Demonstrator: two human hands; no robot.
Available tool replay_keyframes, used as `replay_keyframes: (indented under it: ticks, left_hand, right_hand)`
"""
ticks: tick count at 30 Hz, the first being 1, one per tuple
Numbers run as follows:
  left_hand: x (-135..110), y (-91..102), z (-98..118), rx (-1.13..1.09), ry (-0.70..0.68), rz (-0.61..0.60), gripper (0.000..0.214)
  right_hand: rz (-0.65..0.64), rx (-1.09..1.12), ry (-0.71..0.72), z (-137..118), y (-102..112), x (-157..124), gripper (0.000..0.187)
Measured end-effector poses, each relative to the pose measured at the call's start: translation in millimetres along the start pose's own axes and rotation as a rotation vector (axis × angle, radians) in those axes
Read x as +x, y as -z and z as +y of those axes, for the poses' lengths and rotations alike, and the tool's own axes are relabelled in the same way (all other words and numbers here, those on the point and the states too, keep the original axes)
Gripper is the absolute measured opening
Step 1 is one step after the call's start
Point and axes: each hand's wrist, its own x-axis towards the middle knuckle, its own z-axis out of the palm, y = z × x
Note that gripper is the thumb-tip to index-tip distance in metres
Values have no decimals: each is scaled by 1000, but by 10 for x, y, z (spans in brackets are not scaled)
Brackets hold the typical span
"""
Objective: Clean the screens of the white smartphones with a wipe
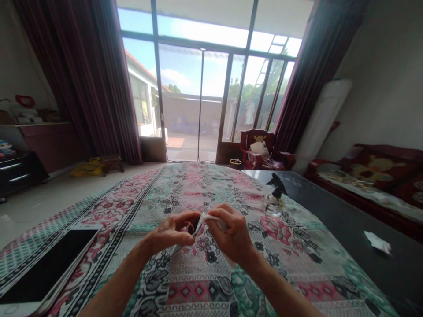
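My left hand (172, 231) is curled, thumb and fingers round a small object with a shiny clear edge (198, 226) and a reddish part. Its kind is hard to make out, since the fingers hide most of it. Pinched in my right hand (231, 231) is a white tissue (216, 221), its tip pressed against that clear edge. Both hands meet just above the patterned tablecloth (194, 264). Beyond my right hand, a clear bottle (274, 206) with a black spray head (277, 185) stands on the cloth.
At the left lies a large white tablet (49, 264) with a dark screen. A crumpled white paper (378, 243) rests on the dark tabletop (346, 220) at right. Farther off are a wooden armchair (259, 147), a sofa (373, 176) and glass doors (185, 105).
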Motion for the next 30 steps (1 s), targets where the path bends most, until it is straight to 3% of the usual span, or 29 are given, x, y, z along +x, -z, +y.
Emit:
replay_keyframes:
  ticks: [6,12,17,22,30]
  left_hand:
    - [-1,9,-3,29,-16,-3,59]
    - [-10,5,7,3,1,-26,60]
    - [-5,14,40,45,-19,-10,58]
    - [-2,2,42,24,-22,-23,59]
    - [-15,37,-2,41,-33,-12,61]
  right_hand:
    - [-89,3,44,-14,-46,-44,9]
    - [-58,-66,14,95,-7,-32,9]
    - [-110,-10,102,-21,-23,-46,12]
    - [-158,-123,161,68,-9,-66,17]
    - [-132,-193,249,90,-56,-120,20]
